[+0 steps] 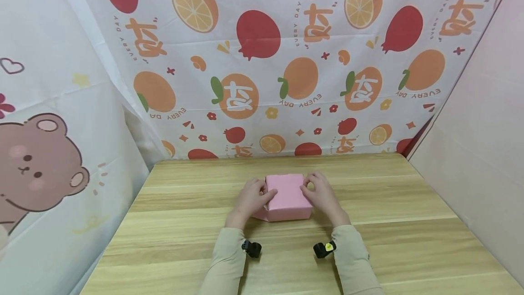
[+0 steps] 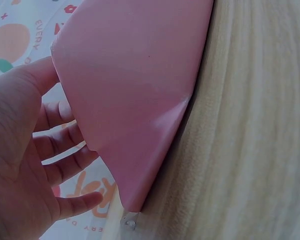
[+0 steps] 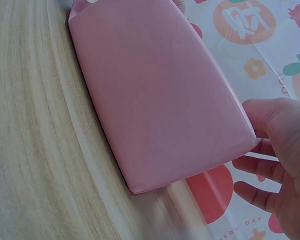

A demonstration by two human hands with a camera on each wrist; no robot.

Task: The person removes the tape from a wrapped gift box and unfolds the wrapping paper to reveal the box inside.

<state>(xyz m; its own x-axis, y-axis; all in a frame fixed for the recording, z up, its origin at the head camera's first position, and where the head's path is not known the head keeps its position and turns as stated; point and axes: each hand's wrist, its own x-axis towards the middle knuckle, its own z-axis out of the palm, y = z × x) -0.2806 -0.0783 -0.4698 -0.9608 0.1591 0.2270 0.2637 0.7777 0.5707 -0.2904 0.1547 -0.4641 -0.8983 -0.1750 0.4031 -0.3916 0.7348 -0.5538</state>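
Two sides of the pink box are held at once, the left hand at its left edge and the right hand at its right. The hands are well apart, with the width of the box between them. Each grips the box lightly by its edge: the thumbs lie at the rim of the top face while the other fingers curl down around the far part of the sides. Such a grip from opposite sides probably steadies the box, since a push from one hand meets the other.

The box sits in the far half of the surface, about midway between left and right, with its near face turned toward the person. Resting there, it needs no lifting, which likely leaves the fingers free to work at the edges. At the left end a pink flap slants outward beyond the body of the box, and the left hand is right beside it, perhaps because that end is the looser one. The right end looks flush and squared by comparison. Exactly what the hidden fingertips press on, I cannot tell.
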